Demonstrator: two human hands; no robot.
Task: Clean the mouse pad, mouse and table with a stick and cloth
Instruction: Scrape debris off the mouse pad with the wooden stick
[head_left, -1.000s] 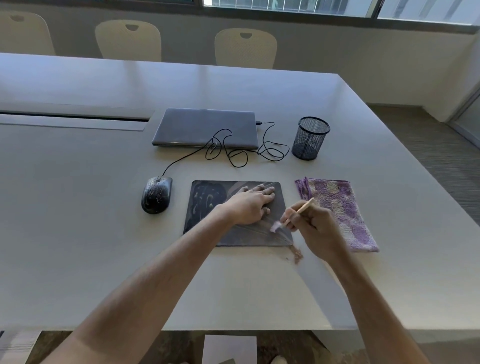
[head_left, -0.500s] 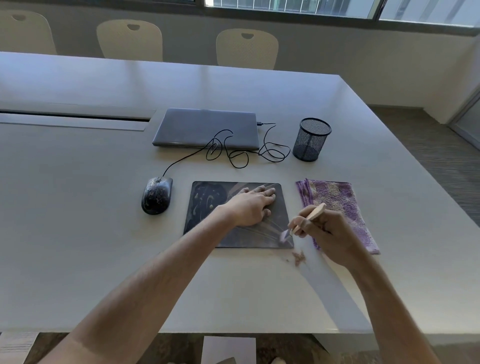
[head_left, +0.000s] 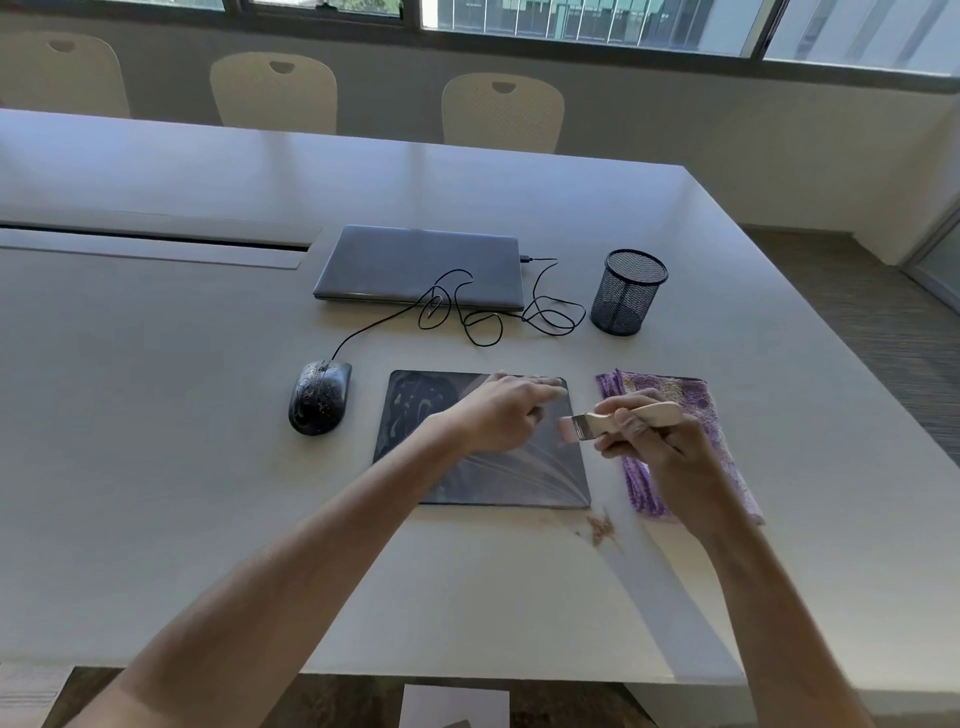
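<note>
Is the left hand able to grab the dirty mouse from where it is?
Probably yes. The left hand rests on the mouse pad, and the mouse sits just beside the pad's left edge with only bare table between them.

Two bare forearms come in from the bottom edge, no sleeves visible anywhere up to the frame border. Left hand (head_left: 501, 413) and right hand (head_left: 657, 441) both bare: no gloves, rings, watch or wristband on what shows. Left fingers motion-blurred, so fine detail there can't be read; the right hand's short nails show on the thumb and one finger.
</note>
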